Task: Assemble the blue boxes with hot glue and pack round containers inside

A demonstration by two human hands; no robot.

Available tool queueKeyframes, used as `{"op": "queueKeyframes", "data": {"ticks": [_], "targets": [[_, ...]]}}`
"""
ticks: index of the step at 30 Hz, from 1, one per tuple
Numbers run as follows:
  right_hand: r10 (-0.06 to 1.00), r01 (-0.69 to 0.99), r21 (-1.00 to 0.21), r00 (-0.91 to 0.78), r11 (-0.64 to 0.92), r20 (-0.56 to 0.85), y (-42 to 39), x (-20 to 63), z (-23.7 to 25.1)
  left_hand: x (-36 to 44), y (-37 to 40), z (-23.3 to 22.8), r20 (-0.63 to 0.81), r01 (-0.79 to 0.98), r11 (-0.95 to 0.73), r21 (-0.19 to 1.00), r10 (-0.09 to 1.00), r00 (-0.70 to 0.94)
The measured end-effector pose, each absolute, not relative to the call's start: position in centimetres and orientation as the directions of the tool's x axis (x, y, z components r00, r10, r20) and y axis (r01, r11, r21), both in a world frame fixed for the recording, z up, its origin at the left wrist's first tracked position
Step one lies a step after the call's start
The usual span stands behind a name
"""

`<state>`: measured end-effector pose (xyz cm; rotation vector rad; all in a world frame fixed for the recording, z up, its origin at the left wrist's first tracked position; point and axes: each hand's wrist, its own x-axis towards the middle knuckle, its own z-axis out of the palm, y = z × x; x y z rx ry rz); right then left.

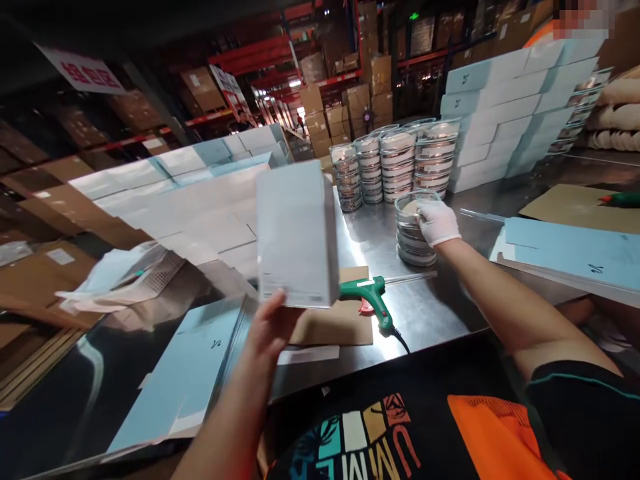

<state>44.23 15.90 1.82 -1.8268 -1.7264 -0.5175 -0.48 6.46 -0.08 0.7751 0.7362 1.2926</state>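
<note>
My bare left hand [274, 327] holds a white box [293, 233] upright by its lower edge, with small print near the bottom. In a white glove, my right hand [437, 221] grips the rim of the top glass dish [406, 203] on a short stack; some of its fingers are hidden inside. A green glue gun [373, 293] with a red trigger lies between the hands, partly over a piece of brown cardboard [335, 323]. Taller stacks of glass dishes [397, 160] stand just behind my right hand.
White boxes are piled at left [200, 207] and at the back right [500, 113]. Flat light-blue cartons lie at left front [183, 367] and right [575, 250]. Another green-handled tool [623, 199] rests on cardboard at far right. A person stands behind the right pile.
</note>
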Motion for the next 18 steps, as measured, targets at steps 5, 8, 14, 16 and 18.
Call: {"op": "queueKeyframes", "data": {"ticks": [5,8,14,16,18], "targets": [[0.678,0.969,-0.244,0.153,0.041,0.719,14.5,41.8,2.9,9.0,7.9,-3.7,-0.001,-0.493,0.268,0.828,0.880,0.476],[0.477,0.898,-0.404,0.281,0.176,0.833,13.0,42.1,4.8,11.5,8.3,-3.4,0.044,-0.474,0.219,0.853,0.875,0.482],[0.152,0.713,-0.532,0.526,0.457,0.837,5.6,43.8,11.3,6.4,8.5,-5.1,0.205,-0.271,-0.159,0.949,0.967,0.149],[0.234,0.598,-0.514,0.484,0.615,0.843,2.6,42.5,12.8,4.2,8.5,-6.4,0.193,-0.185,-0.170,0.968,0.975,0.112],[0.501,0.431,-0.599,0.328,0.675,0.801,0.5,40.1,13.4,2.6,8.1,-7.7,0.190,-0.117,-0.181,0.977,0.979,0.076]]}}
